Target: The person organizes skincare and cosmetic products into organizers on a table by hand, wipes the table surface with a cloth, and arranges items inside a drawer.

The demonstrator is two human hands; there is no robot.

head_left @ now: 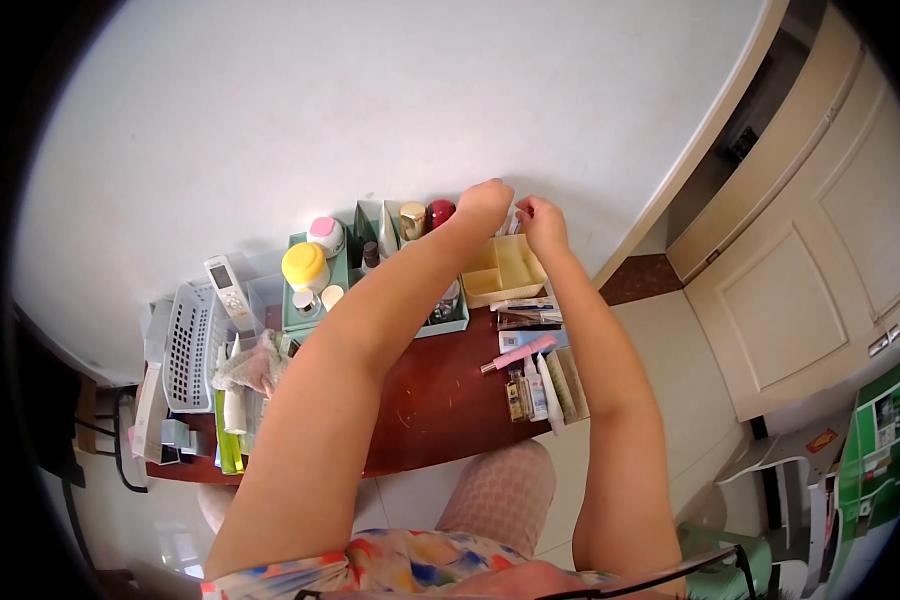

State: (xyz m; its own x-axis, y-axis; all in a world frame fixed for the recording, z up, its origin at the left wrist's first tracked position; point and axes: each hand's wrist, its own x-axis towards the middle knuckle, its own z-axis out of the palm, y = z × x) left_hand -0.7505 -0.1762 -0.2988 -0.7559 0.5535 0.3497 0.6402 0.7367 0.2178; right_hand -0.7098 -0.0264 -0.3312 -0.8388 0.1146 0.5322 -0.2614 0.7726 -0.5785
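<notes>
At the wall side of the table, my left hand [487, 203] is closed with its fingers curled away from view, behind the cream divided tray [493, 290]. Close beside it, the fingers of my right hand [542, 222] are bent in a pinch above that tray's right end. Small pale, slim things show between the two hands, too small to name. What each hand grips is hidden. Left of my left hand stand a dark red rounded container [440, 212] and a gold-capped jar [412, 220], in a green organizer [294, 318].
A yellow-lidded jar [305, 266], a pink-and-white jar [325, 235] and tubes fill the organizer. A white remote [228, 290] leans by a perforated basket [192, 345]. A pink tube [520, 354] and small bottles lie at the table's right. The door [800, 300] is further right.
</notes>
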